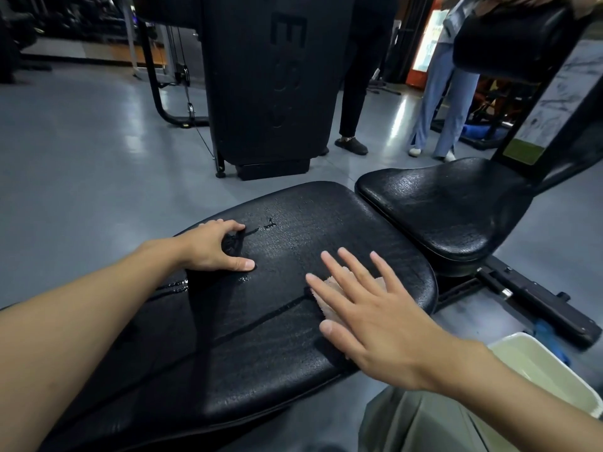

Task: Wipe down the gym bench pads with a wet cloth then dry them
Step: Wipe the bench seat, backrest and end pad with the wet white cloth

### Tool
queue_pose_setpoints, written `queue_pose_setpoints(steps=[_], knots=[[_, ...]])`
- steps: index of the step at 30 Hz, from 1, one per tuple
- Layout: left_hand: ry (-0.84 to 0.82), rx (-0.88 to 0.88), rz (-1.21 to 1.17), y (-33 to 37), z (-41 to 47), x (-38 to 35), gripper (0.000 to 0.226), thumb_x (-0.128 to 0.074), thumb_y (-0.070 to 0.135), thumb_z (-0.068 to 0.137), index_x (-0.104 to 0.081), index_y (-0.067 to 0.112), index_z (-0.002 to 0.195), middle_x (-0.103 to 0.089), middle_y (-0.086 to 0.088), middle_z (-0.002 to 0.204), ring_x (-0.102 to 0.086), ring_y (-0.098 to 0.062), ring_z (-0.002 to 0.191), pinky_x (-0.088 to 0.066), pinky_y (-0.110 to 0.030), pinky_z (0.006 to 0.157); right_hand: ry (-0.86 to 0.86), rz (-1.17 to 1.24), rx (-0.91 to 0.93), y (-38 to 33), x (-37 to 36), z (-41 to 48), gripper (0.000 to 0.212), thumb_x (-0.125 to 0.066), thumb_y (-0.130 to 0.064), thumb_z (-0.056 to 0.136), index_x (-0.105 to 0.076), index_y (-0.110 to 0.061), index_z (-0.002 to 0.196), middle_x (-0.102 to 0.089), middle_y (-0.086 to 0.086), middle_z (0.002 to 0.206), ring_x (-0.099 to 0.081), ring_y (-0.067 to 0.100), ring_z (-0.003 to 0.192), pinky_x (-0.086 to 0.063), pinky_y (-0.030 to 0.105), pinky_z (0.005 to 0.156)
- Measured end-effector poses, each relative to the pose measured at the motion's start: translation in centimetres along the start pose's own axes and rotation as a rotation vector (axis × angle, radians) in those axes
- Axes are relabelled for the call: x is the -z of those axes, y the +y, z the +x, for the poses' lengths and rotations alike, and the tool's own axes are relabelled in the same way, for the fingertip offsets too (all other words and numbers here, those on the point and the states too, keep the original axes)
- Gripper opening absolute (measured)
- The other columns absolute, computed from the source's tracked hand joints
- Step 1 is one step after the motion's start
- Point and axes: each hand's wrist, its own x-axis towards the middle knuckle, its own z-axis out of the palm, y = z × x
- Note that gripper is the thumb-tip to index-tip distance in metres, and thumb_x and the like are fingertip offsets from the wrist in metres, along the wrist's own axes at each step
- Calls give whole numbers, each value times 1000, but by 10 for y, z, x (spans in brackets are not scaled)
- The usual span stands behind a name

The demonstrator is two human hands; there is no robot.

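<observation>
My left hand (208,247) sits at the left edge of the long bench pad (293,216), fingers arched and thumb stretched out across the vinyl. A dark crumpled patch (232,243) lies between thumb and forefinger; I cannot tell whether I am gripping it or only bracing on the pad. Thin wet streaks (264,226) run out from that spot, and the black surface shines damp.

Towards the pad's right edge my right hand (368,314) lies flat, fingers straight and spread, pressing a pale cloth (329,285) against the pad; the cloth pokes out under my palm. My hands are well apart.

Past the far right end of this pad comes the seat pad (450,203), also glossy. On the floor at the lower right stands a cream tub (535,363); what it holds I cannot make out. Something blue (551,340) lies just beside it.
</observation>
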Motion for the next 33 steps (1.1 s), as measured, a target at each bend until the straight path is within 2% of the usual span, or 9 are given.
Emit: queue_pose_setpoints(steps=[4,9,15,18,20,24,26,29,33], knots=[[6,-16,33,-2,3,-2,132,-53,96,37,-32,29,149,-38,-5,149,-32,-22,140,-28,-40,116,-54,0,-18,0,-11,10,68,3,-51,101,-34,-25,152,-29,1,161,-21,25,150,-5,47,114],[7,-24,54,0,-1,-2,137,-47,98,34,-29,28,151,-30,-10,156,-19,-20,148,-19,-38,120,-95,10,-10,10,-9,66,78,14,-56,84,-3,-32,157,7,-6,166,12,18,151,13,50,119],[13,-28,33,-3,3,-1,144,-38,105,24,-29,33,149,-31,-5,155,-18,-17,148,-18,-37,121,-116,46,-79,30,-13,174,62,-13,-47,103,1,-23,159,8,-4,166,13,15,151,9,48,120],[27,-33,19,-4,6,-4,129,-54,98,38,-31,33,148,-37,0,150,-23,-14,144,-22,-36,119,-123,48,-100,37,-11,229,60,-13,-45,103,-4,-22,159,6,-2,166,10,17,152,6,48,121],[34,-29,12,-3,7,-5,110,-70,79,57,-30,32,148,-37,-1,151,-17,-13,147,-19,-36,120,-136,43,-112,40,-11,257,61,-12,-44,103,-5,-22,159,5,-2,166,8,18,152,5,48,121],[44,-27,6,-1,7,-6,103,-74,67,64,-29,32,149,-30,-2,156,-11,-12,149,-15,-34,121,-174,28,-146,40,-8,291,61,-12,-43,102,-10,-22,158,-1,-2,167,5,20,152,3,51,121],[28,-12,-2,-2,6,-5,109,-71,76,56,-29,33,149,-29,-1,156,-12,-12,149,-17,-34,121,-168,18,-153,38,-8,292,60,-12,-42,102,-13,-22,158,-3,-1,167,5,21,152,2,52,121],[20,-16,-14,-5,5,-4,135,-50,100,29,-32,36,147,-34,0,152,-22,-13,146,-22,-33,118,-141,22,-135,34,-11,275,60,-11,-43,102,-8,-23,158,2,-1,167,8,22,152,4,50,121],[25,-25,-28,-5,5,-4,139,-48,101,26,-33,34,146,-38,3,149,-27,-13,142,-25,-31,116,-122,14,-86,25,-11,233,62,-12,-45,102,-4,-21,158,6,1,166,9,21,152,4,48,121]])
